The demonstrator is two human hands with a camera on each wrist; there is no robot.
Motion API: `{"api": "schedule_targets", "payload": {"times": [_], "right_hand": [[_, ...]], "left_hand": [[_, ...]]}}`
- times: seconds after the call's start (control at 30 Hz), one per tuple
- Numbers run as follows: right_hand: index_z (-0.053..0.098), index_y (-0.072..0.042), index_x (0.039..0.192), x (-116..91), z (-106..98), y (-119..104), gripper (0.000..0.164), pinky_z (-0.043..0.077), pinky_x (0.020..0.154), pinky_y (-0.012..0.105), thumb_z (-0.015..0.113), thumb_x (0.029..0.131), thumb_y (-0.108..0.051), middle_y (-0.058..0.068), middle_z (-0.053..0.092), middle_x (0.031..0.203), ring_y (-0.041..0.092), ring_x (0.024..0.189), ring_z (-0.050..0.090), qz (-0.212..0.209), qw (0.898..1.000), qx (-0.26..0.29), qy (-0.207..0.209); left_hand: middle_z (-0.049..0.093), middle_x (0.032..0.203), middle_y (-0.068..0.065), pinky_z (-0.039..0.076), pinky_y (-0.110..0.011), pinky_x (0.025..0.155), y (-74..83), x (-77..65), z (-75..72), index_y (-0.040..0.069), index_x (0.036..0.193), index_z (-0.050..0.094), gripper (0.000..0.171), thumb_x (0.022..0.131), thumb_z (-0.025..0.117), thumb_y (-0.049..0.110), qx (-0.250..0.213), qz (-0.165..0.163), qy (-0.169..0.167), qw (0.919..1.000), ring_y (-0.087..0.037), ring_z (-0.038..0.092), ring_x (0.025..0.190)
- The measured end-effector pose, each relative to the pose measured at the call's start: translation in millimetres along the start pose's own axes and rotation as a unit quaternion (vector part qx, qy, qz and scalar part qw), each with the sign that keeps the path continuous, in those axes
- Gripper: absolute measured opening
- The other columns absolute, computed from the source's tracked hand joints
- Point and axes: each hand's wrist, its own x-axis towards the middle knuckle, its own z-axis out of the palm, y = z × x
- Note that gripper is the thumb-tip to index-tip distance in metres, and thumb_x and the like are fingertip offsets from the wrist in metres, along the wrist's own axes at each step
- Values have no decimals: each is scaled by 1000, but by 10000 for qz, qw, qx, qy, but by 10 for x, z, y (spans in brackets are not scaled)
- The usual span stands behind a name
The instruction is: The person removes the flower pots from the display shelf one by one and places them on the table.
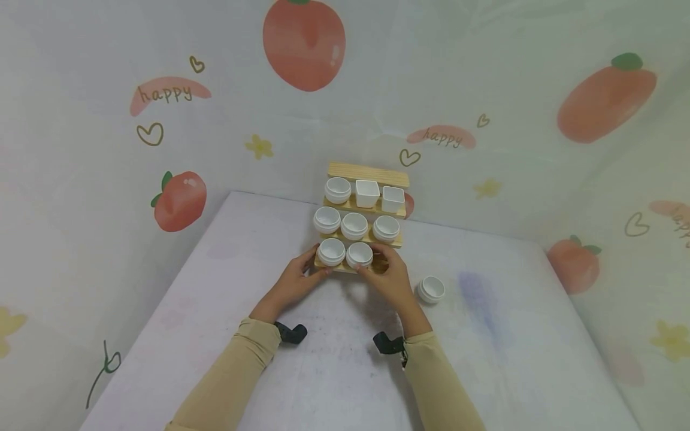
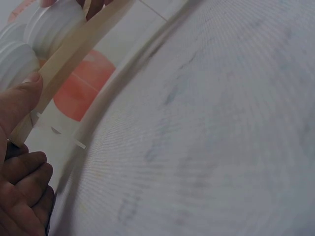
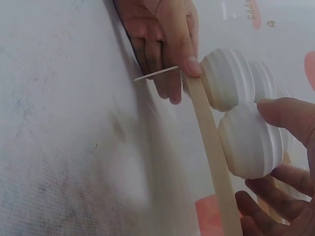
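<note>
A tiered wooden rack (image 1: 369, 173) carries rows of small white pots. At the left end of its lowest board, my left hand (image 1: 296, 278) grips the board, thumb on the front edge and fingers curled below, as the right wrist view shows. My right hand (image 1: 392, 281) pinches a round ribbed white pot (image 3: 248, 142) between thumb and fingers; it sits on that lowest board. Beside it stands another round pot (image 1: 331, 252), close to my left thumb. Bare wood shows to the right of the held pot, partly behind my right hand.
The middle tier bears round pots (image 1: 354, 226); the top tier has one round pot (image 1: 338, 190) and two square pots (image 1: 367, 193). One more round pot (image 1: 432, 290) stands on the white tabletop (image 1: 334, 389), right of my right wrist. A fruit-printed cloth (image 1: 377, 72) hangs behind.
</note>
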Motion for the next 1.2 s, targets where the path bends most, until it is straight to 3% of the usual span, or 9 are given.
{"api": "schedule_targets", "payload": {"times": [0.87, 1.2], "right_hand": [[67, -9, 134, 17, 48, 25, 57, 55, 101, 51, 93, 85, -22, 12, 71, 128, 30, 121, 67, 49, 9999, -61, 153], [67, -4, 135, 16, 45, 16, 59, 55, 100, 53, 93, 84, -20, 14, 72, 128, 32, 120, 67, 22, 9999, -51, 155]], "left_hand": [[35, 171, -16, 32, -50, 131, -3, 0, 18, 2, 166, 33, 85, 100, 77, 32, 24, 36, 26, 10000, -32, 34, 160], [35, 172, -14, 32, -51, 131, 4, -8, 10, 5, 166, 33, 84, 101, 77, 33, -20, 13, -10, 10000, -32, 33, 160]]}}
